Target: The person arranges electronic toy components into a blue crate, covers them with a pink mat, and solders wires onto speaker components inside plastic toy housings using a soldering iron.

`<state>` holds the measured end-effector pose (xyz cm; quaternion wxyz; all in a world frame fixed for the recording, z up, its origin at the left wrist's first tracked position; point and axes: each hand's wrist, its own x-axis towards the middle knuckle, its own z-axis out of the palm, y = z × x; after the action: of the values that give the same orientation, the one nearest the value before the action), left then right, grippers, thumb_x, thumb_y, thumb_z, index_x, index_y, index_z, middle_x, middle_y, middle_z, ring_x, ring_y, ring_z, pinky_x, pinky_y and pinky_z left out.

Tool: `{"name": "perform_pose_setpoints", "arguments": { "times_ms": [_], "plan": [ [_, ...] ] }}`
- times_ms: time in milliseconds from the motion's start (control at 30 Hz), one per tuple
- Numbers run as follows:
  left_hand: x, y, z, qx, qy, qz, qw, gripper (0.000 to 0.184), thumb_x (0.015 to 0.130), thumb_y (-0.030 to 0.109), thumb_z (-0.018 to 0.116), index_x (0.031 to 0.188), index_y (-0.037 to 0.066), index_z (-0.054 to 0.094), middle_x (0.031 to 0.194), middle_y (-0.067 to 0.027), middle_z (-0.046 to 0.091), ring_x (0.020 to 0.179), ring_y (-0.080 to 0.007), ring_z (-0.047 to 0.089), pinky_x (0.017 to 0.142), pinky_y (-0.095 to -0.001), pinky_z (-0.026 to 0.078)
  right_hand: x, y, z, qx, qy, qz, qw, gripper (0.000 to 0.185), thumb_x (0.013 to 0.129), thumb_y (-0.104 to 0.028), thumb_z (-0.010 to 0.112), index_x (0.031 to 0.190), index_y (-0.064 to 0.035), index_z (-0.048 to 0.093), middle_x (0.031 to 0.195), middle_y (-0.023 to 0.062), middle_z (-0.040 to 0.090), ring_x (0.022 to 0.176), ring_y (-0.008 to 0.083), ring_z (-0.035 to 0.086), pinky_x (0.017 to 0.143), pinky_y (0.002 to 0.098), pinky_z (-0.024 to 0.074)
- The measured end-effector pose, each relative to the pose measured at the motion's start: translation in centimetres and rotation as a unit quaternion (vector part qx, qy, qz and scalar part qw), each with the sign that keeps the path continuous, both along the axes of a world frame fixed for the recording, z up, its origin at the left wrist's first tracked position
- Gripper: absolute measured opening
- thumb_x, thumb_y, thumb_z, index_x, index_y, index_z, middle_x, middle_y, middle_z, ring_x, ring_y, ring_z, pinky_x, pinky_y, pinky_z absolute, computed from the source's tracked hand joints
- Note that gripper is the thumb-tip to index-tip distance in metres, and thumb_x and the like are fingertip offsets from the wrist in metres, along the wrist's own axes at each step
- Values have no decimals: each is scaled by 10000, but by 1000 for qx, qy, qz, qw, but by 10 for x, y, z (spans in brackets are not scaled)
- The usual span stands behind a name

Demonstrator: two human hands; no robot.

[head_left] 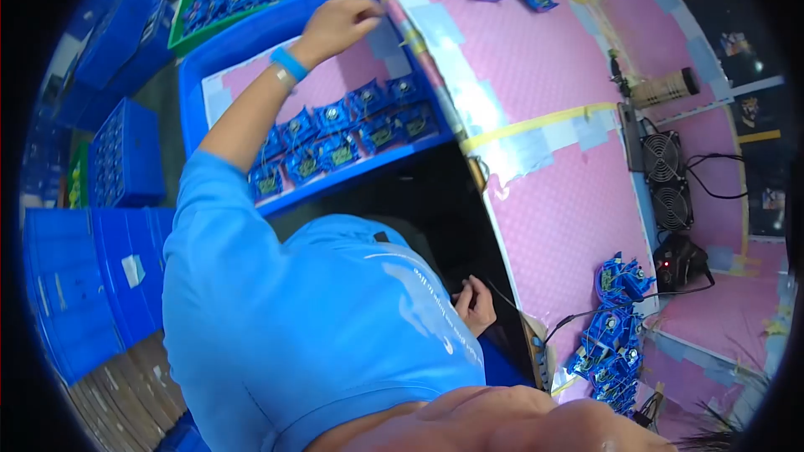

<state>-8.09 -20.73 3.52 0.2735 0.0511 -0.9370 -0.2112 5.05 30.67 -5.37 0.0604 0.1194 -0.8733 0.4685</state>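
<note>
Boards [332, 115] lay close in a tray [191, 100]; my left hand [335, 27] dipping low risked snags. Fingers curled, right hand's [478, 311] too; grips unclear.

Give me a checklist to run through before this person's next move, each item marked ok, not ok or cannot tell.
1. Left hand within reach of the blue tray: ok, it is over the far end.
2. Left hand free of any part: cannot tell, its fingers are curled.
3. Blue electronic units in the tray set in rows: ok, two rows.
4. Right hand free of any part: cannot tell, partly hidden.
5. Black cable away from the bench pile: not ok, it runs into it.
</note>
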Motion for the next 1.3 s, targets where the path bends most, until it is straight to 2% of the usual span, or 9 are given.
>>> {"name": "perform_pose_setpoints", "arguments": {
  "times_ms": [200,300,500,700,800,967,1033,1100,1300],
  "plan": [
    [-229,45,23,-89,147,-118,978,216,880,217,613,1062,163,714,1034,-95,660,972,-294,666,825,-443,542,-4,-4,-5,34,4,-33,999,144,900,13,631,1018,26,711,785,137,715,564,158,679,533,276,546],
    [-299,75,29,-174,36,30,984,319,944,345,583,1230,255,692,1167,-89,659,1097,-353,635,886,-510,536,-4,-2,-5,77,-1,-48,996,159,897,-1,631,1031,13,716,800,134,735,578,169,695,551,294,558],
    [-363,87,41,-178,-175,72,966,441,966,509,536,1262,216,684,1286,-141,637,1179,-355,612,990,-534,497,-5,-2,-9,53,-14,-70,996,168,873,19,636,1016,18,722,814,138,744,584,179,701,559,306,560],
    [-363,75,29,-230,-162,-50,958,411,828,418,689,1101,116,743,1083,-145,740,1029,-307,704,884,-464,540,-9,-6,-2,60,9,-64,996,181,874,30,628,1028,17,721,811,141,738,577,172,692,557,297,552],
    [-311,84,45,-108,-164,-178,964,286,774,342,759,882,79,732,807,-113,733,793,-252,714,723,-375,551,-9,-5,2,69,17,-51,996,183,873,32,630,1031,16,721,793,142,726,574,180,688,553,301,544],
    [-232,115,63,-40,-220,-417,881,195,762,184,774,807,20,679,655,-49,628,610,-159,601,592,-313,474,-5,1,-6,50,15,-46,998,171,871,33,649,1029,32,715,821,144,741,575,159,683,551,273,535],
    [-214,127,65,-65,-232,-435,868,188,736,176,781,842,42,702,684,-51,630,638,-189,607,616,-351,487,-3,3,-11,35,18,-42,998,164,881,35,644,1033,35,708,835,141,736,573,154,681,539,268,529],
    [-200,138,65,-86,-71,-445,888,181,718,181,781,836,55,726,759,-87,664,717,-255,644,673,-404,509,-3,3,-11,30,28,-37,998,155,888,34,642,1030,31,705,841,137,731,567,147,678,533,263,529],
    [-195,129,72,-130,-102,-439,883,269,752,129,720,1018,97,746,1043,-124,671,1006,-313,631,906,-405,486,2,1,-7,-3,0,-47,999,176,878,59,614,1035,40,694,813,155,705,563,179,678,522,288,529]
  ]
}}
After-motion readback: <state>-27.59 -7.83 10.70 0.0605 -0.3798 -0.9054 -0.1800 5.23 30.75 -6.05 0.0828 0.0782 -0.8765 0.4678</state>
